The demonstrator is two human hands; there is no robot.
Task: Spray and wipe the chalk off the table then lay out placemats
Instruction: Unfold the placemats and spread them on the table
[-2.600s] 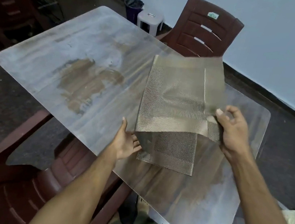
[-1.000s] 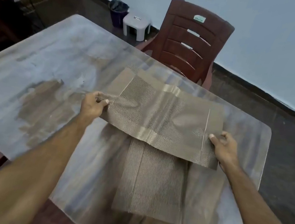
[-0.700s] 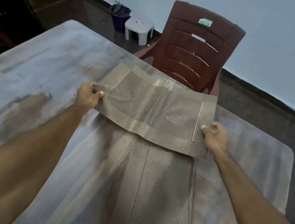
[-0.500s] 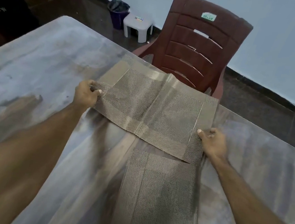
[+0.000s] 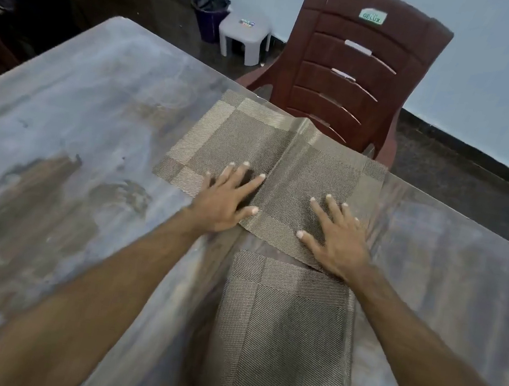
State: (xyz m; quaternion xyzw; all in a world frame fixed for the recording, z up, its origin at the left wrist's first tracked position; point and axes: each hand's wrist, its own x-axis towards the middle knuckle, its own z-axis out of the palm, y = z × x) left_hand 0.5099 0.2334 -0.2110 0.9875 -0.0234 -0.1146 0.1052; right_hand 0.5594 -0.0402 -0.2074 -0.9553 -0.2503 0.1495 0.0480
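- Far placemat (image 5: 253, 147) lies on the table (image 5: 96, 98) by its far edge, right in front of the chair (image 5: 354, 76). Prob. put there to mark that seat's spot.
- Left hand (image 5: 223, 198) is flat on the mat's near-left part, fingers (image 5: 242, 174) straight and spread wide, holding nothing. Looks like it's pressing the mat down.
- Right hand (image 5: 335, 233) does the same on the near-right part: palm down, fingers spread, nothing gripped.
- A raised crease runs thru the mat's middle betw. the two hands, so both palms on either side prob. serve to smooth it flat.
- Second placemat (image 5: 286, 328) lies nearer the person, turned lengthwise, its far end just beside the first mat's near edge; can't tell if they touch, since the right wrist covers that corner.
- Its near end is cut off by the bottom of the frame.
- Table top shows pale streaks and darker patches at left; can't tell if that's chalk residue, damp, or glare.
- Bin (image 5: 208, 9) and small stool (image 5: 246, 34) stand on the floor beyond the table. Chair seat is hidden behind the table edge.
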